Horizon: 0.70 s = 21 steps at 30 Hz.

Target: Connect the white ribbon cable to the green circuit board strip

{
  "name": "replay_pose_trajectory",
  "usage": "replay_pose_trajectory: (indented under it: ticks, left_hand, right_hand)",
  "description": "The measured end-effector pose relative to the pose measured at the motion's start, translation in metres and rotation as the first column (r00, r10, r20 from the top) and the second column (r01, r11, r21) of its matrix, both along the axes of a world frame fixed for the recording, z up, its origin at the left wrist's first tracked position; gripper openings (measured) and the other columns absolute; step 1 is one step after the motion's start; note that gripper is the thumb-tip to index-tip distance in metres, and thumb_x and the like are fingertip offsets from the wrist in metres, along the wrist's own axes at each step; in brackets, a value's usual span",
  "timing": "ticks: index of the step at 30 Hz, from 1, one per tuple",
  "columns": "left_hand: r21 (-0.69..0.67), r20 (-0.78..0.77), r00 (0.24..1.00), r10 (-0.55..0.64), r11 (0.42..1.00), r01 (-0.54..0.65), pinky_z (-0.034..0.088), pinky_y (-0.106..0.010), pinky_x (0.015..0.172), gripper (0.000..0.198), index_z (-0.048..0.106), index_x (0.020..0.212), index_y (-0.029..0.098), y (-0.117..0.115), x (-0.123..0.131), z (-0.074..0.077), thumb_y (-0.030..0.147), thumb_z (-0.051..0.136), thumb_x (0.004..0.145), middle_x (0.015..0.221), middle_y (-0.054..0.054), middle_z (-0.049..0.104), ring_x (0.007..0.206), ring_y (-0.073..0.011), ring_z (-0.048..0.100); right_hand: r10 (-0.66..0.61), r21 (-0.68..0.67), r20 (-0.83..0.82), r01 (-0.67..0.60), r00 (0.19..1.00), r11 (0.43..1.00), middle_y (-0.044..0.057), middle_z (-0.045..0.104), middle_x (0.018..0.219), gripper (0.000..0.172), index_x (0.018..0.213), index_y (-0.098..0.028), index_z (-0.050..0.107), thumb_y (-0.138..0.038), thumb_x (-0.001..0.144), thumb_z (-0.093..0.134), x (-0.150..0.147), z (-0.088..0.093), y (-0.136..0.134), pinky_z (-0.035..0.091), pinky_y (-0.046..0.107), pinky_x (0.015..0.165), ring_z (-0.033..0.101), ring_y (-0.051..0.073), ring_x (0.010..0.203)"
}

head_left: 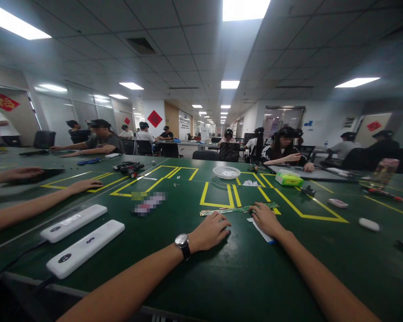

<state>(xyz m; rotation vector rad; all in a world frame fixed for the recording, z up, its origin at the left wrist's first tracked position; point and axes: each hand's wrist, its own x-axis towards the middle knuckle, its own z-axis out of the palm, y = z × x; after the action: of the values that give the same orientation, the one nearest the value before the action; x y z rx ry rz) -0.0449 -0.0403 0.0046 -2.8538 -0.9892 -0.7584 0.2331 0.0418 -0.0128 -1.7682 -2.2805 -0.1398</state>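
My left hand [210, 231], with a wristwatch on the wrist, rests on the green table, fingers curled loosely down; nothing shows in it. Its fingertips lie just below a long narrow green circuit board [237, 209] that lies flat across the yellow floor-tape lines. My right hand [264, 219] is spread over the board's right part, fingertips touching it. Under that hand lies a small white paper slip [262, 231] with a blue edge.
Two white power strips [83, 248] lie at the near left. A white bowl [226, 172] and a green tissue box [289, 179] stand further back. Another person's forearms [36, 203] reach in from the left. Several seated people work around the far edge.
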Motion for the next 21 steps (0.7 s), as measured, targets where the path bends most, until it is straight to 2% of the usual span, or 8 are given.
replay_pose_trajectory:
  ticks: [7,11,16,21]
  left_hand:
    - [-0.030,-0.001,1.000,0.006,1.000,-0.006,0.040,-0.036,0.093,0.031,0.057,0.119,0.021,0.001,0.000,-0.001,0.033,0.044,0.095,0.116,-0.009,0.056,0.110,-0.0222,0.046]
    - [-0.029,-0.009,1.000,0.011,1.000,-0.011,0.040,-0.036,0.093,0.031,0.057,0.120,0.021,0.000,0.000,-0.001,0.033,0.043,0.095,0.116,-0.009,0.056,0.110,-0.0218,0.046]
    - [-0.029,-0.048,0.998,0.034,0.999,-0.035,0.041,-0.036,0.093,0.032,0.056,0.121,0.022,-0.001,0.000,0.001,0.035,0.042,0.096,0.117,-0.008,0.055,0.111,-0.0223,0.045]
    - [-0.026,-0.041,0.998,0.037,0.999,-0.038,0.041,-0.037,0.092,0.032,0.055,0.121,0.022,-0.003,-0.001,0.004,0.034,0.042,0.095,0.117,-0.008,0.056,0.111,-0.0226,0.045]
  right_hand:
    - [-0.044,-0.071,0.054,0.047,0.998,0.996,0.011,0.035,0.148,0.047,0.138,-0.027,0.046,-0.034,0.095,0.031,0.000,-0.003,-0.001,0.028,0.049,0.105,0.030,0.030,0.136]
    - [-0.068,-0.068,0.056,0.071,0.996,0.995,0.011,0.034,0.149,0.052,0.145,-0.024,0.035,-0.037,0.094,0.030,-0.001,-0.003,-0.002,0.026,0.049,0.107,0.029,0.029,0.137]
    - [-0.078,-0.125,0.072,0.087,0.994,0.988,0.012,0.036,0.148,0.056,0.144,-0.021,0.036,-0.038,0.092,0.030,0.003,0.004,-0.003,0.025,0.052,0.106,0.033,0.030,0.134]
    - [-0.060,-0.144,0.080,0.071,0.995,0.987,0.012,0.041,0.145,0.062,0.143,-0.020,0.039,-0.035,0.083,0.039,0.009,0.017,-0.008,0.025,0.054,0.105,0.036,0.032,0.132]
